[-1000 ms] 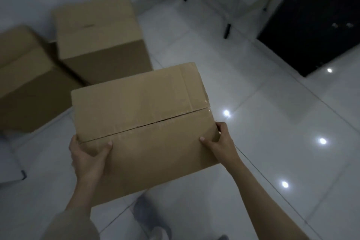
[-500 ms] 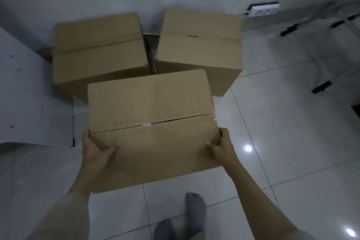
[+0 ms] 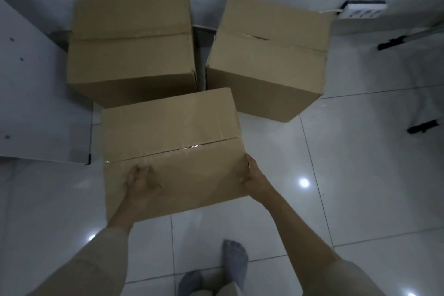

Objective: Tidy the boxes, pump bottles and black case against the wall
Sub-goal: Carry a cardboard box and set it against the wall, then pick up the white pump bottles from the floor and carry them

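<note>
I hold a taped brown cardboard box (image 3: 173, 132) in front of me, above the tiled floor. My left hand (image 3: 141, 181) lies flat on its top near the near left corner. My right hand (image 3: 253, 176) grips its near right edge. Two more closed cardboard boxes stand against the wall beyond it: one at the left (image 3: 131, 48), one at the right (image 3: 269, 55), with a narrow gap between them. No pump bottles or black case are in view.
A white panel (image 3: 31, 94) stands at the left beside the left box. A white power strip (image 3: 362, 11) lies by the wall at the right. Metal legs with black feet (image 3: 394, 42) are at the far right. My socked feet (image 3: 235, 262) are below.
I have turned left to face the wall; both floor boxes now sit straight ahead. The held box is lower and nearer them. My left hand moved from the box's edge onto its top.
</note>
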Demonstrator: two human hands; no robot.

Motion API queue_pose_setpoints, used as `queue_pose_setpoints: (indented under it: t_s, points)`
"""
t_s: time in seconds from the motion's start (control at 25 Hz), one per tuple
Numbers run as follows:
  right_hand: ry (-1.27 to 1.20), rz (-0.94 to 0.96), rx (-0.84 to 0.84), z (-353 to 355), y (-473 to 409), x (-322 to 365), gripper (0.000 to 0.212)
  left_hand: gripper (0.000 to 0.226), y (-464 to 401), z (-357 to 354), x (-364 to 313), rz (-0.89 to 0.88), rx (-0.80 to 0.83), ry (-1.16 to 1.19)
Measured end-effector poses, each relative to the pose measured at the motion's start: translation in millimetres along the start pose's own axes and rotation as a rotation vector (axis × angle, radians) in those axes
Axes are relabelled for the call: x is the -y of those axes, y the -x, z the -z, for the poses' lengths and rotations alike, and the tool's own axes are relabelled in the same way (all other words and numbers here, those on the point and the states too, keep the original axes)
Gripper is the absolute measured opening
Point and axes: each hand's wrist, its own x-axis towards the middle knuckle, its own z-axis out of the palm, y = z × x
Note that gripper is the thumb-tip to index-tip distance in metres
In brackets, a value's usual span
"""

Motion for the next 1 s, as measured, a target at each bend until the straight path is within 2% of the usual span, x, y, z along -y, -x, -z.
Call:
queue_pose_setpoints:
  t_s: [0.16, 0.32, 0.48, 0.64, 0.84, 1.0]
  points:
    - [0.079, -0.007, 0.008, 9.6, 18.7, -0.3, 0.056, 0.073, 22.0, -31.0, -34.0, -0.103, 0.079, 0.023]
    - [0.01, 0.0, -0.053, 26.1, 51.3, -17.3, 0.039, 0.039, 45.7, -61.7, -76.7, -0.264, 0.198, 0.009]
    - [-0.139, -0.06, -0.267, 46.4, 100.3, -47.1, 0.032, 0.034, 85.3, -86.2, -125.1, -0.452, 0.326, -0.019]
    - [-0.283, -0.068, -0.545, 51.6, 163.8, -77.7, 0.029, 0.032, 134.1, -100.0, -142.6, -0.612, 0.444, -0.071]
    - [-0.553, -0.104, -0.849, 17.5, 260.5, -117.7, 0.029, 0.031, 197.7, -113.9, -122.4, -0.905, 0.58, -0.305]
    - [-0.711, -0.184, -1.016, -38.6, 333.1, -163.3, 0.028, 0.025, 245.7, -136.1, -89.1, -1.065, 0.682, -0.466]
